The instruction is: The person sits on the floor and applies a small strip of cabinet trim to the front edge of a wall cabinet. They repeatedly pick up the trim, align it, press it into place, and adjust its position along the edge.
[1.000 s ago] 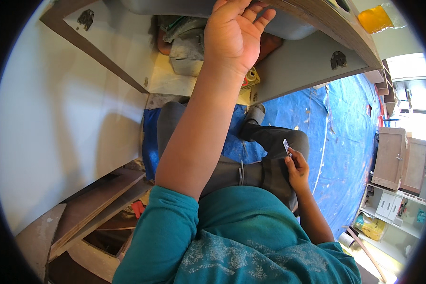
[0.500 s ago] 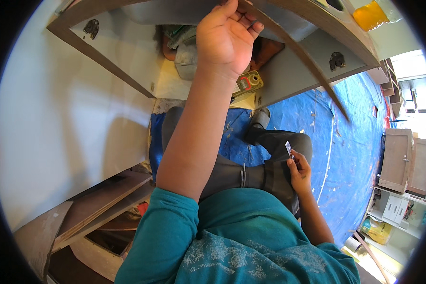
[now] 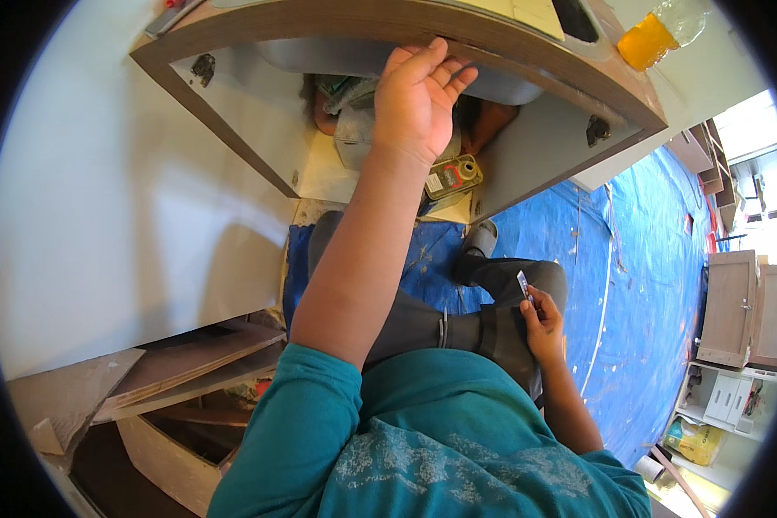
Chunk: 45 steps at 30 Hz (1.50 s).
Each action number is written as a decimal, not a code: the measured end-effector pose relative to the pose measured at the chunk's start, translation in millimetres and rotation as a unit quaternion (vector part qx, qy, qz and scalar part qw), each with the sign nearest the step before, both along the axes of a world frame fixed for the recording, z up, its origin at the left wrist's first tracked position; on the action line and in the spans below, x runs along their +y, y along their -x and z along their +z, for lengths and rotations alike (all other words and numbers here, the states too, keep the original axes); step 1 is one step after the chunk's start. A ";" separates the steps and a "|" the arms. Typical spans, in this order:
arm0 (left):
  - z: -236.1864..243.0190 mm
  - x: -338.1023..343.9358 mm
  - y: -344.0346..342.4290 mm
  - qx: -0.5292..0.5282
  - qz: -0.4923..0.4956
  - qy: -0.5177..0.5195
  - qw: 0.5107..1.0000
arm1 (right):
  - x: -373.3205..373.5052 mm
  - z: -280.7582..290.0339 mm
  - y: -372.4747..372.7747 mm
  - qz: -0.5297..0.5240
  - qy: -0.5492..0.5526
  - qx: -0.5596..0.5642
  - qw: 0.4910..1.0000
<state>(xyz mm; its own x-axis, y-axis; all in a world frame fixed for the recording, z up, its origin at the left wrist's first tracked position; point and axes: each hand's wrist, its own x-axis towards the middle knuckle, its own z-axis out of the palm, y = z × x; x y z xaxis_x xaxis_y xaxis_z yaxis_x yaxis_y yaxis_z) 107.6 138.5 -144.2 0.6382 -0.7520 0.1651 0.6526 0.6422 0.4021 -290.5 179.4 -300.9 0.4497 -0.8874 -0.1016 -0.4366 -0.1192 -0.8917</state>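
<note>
My left hand (image 3: 416,108) reaches up, palm toward me, to the top rail of a wooden cabinet frame (image 3: 337,33). Its thumb and fingertips are at a thin brown wooden strip (image 3: 570,97), which lies along the lower edge of that rail. The fingers are partly curled, and the strip's left part is hard to tell from the rail. Over my right thigh, my right hand (image 3: 544,326) is closed around a small utility knife (image 3: 522,281), its pale slanted tip pointing up. The knife's handle is mostly hidden in the fingers.
Inside the cabinet sit a yellowish can (image 3: 454,176) and a translucent container (image 3: 352,138). A bottle of orange liquid (image 3: 652,41) lies on the top. Blue sheeting (image 3: 622,285) covers the floor. Loose boards (image 3: 198,367) lean at lower left; wooden doors (image 3: 727,306) stand far right.
The wooden strip has swung up from hanging diagonally to lying along the rail. My left hand is slightly lower in the picture. The right hand keeps its hold on the knife.
</note>
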 end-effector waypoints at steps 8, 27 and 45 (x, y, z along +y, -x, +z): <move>6.6 3.5 2.0 0.031 -0.082 -0.008 0.996 | 2.8 0.8 -0.1 -0.007 0.017 -0.009 1.000; -4.2 13.5 -2.5 -0.015 -0.122 0.005 0.992 | -6.9 2.2 13.4 -0.111 -0.083 -0.160 0.977; -15.6 -3.4 1.5 -0.150 0.025 -0.061 0.986 | -67.5 291.8 -214.9 0.290 0.484 0.063 0.823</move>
